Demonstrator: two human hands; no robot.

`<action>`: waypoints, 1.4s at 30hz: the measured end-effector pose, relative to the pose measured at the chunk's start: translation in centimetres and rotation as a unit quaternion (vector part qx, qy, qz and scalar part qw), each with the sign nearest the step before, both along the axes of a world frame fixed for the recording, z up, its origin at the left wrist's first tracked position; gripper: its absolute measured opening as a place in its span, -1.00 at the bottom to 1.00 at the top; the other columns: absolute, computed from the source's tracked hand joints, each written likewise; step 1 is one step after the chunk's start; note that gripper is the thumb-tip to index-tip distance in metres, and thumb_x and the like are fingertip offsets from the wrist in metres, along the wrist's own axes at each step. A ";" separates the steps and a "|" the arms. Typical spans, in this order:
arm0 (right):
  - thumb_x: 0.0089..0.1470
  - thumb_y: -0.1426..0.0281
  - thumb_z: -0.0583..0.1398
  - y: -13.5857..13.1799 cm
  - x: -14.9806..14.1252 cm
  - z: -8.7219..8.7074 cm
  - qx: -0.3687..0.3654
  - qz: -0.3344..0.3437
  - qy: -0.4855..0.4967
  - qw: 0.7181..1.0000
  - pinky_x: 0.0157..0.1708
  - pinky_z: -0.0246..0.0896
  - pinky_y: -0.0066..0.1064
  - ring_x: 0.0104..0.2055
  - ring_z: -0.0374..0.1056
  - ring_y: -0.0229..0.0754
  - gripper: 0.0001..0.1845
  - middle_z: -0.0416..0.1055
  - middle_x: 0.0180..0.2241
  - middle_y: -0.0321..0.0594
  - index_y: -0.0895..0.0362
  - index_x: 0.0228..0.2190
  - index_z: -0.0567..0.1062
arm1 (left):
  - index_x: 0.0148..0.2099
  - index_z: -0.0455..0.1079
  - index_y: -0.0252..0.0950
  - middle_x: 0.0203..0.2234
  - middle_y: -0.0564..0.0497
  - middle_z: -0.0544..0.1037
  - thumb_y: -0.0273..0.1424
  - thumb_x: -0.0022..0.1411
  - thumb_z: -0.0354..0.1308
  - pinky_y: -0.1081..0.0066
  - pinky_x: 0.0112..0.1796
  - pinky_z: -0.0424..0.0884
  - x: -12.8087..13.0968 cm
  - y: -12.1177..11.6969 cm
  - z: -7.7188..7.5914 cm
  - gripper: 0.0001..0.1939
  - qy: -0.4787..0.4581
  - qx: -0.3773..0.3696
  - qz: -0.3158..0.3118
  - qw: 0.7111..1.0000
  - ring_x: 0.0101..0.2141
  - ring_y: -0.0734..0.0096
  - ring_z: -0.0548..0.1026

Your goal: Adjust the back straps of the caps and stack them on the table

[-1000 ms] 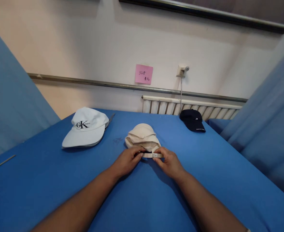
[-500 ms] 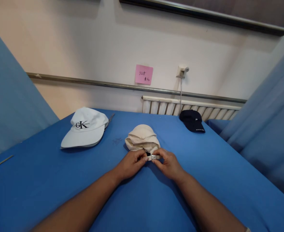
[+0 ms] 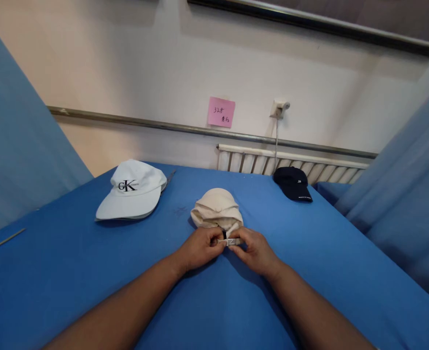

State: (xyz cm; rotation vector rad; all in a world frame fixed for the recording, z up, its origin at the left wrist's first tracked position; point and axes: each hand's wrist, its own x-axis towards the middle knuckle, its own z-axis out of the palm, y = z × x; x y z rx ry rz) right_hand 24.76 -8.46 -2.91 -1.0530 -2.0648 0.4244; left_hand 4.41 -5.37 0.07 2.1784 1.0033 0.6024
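A beige baseball cap (image 3: 217, 206) lies on the blue-covered table, its crown partly folded in and its back strap towards me. On that strap sits a flat metal buckle (image 3: 233, 241). My left hand (image 3: 202, 247) pinches the strap just left of the buckle, thumb against fingers. From the other side, my right hand (image 3: 254, 249) grips the strap at the buckle between thumb and fingers. Both sets of fingertips almost meet and hide part of the strap.
A white cap (image 3: 134, 190) with black letters rests at the left, and a dark navy cap (image 3: 293, 183) at the far right. A thin stick (image 3: 3, 242) lies near the left edge. Behind the table (image 3: 90, 272) are a radiator (image 3: 249, 163) and blue curtains (image 3: 400, 194).
The view has shifted slightly. My hands stay on the strap, with the left fingertips a little closer to the buckle; the caps have not moved on the table.
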 end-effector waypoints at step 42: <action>0.10 0.45 0.22 0.6 -0.9 -0.4 0.016 -0.072 0.080 0.994 -0.20 0.29 -0.36 -0.23 0.43 -0.15 -0.84 0.51 -0.28 -0.22 0.09 -0.22 0.47 | -0.38 0.48 -0.35 -0.47 0.04 0.54 -0.52 -0.04 0.43 0.56 -0.39 0.39 2.3 -1.2 -1.1 -0.82 -0.444 -0.460 0.186 0.746 -0.46 0.56 0.47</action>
